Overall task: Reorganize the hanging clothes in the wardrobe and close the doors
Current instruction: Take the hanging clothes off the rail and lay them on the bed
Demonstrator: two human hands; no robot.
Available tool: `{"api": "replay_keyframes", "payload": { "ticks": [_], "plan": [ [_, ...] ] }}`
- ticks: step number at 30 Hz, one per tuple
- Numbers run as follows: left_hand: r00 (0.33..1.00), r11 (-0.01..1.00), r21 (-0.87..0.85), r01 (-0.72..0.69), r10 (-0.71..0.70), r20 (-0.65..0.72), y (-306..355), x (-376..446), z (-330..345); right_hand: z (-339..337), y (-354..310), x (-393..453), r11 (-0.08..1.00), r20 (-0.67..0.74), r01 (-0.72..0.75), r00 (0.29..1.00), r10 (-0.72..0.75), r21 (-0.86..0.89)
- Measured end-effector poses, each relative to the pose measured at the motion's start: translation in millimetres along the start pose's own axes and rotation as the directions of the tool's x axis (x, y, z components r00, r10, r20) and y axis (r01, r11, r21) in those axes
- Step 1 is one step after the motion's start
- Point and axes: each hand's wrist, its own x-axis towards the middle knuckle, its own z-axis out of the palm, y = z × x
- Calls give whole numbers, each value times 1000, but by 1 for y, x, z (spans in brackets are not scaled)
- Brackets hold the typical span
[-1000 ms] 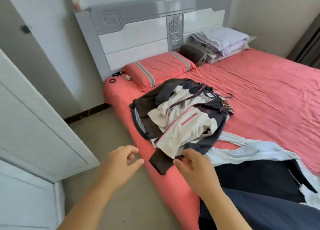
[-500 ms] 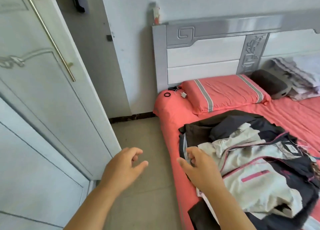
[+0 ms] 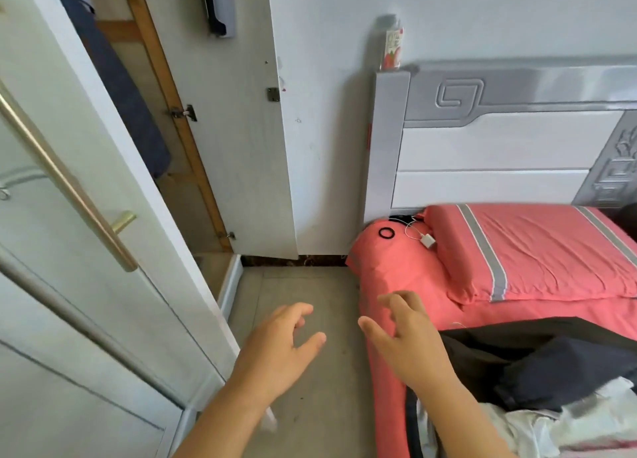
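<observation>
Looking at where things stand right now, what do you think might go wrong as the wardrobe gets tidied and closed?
1. Both the left hand and right hand are empty while the pile of clothes lies on the bed; garments might get left out.
2. A dark garment hangs near the opening's edge; the wardrobe door may pinch it on closing.

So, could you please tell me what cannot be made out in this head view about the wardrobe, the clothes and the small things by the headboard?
- Wardrobe interior: mostly hidden behind the near door; only one dark hanging garment shows.
- Clothes pile: cut off by the right and bottom edges.
- Carton on the headboard: print too blurred to read.
- Dark item on the far door: cut off by the top edge.
</observation>
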Motion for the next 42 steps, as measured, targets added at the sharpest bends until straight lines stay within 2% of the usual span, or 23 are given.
{"api": "replay_keyframes", "payload": {
  "ticks": [10,13,17,20,22,26,30,34,38,42],
  "plan": [
    [995,999,-22,44,-46,-91,-4,152,-22,20,-28,167,996,45,88,995,-87,-34],
    [965,985,-20,170,-171,-197,-8,176,-23,31,-37,206,992,110,125,986,-124,-5],
    [891,934,-141,328,-355,-283,-18,202,-25,54,-51,265,979,209,202,957,-203,28],
    [795,864,-262,430,-500,-344,-31,225,-29,79,-63,315,951,315,299,898,-307,73],
    [724,824,-265,501,-566,-393,-38,239,-38,92,-72,346,926,371,363,849,-375,105],
    [556,713,-297,635,-688,-466,-46,261,-67,106,-93,409,857,502,486,706,-500,171],
    [394,629,-289,722,-717,-575,-45,272,-98,106,-123,456,776,549,591,582,-599,220],
    [261,616,-304,726,-657,-707,-43,288,-140,112,-174,491,659,498,680,471,-728,320],
    [188,634,-277,722,-565,-803,-46,307,-187,116,-238,514,532,427,742,361,-829,407],
    [169,658,-262,706,-516,-840,-57,324,-234,126,-294,537,441,358,781,296,-885,442]
  ]
}}
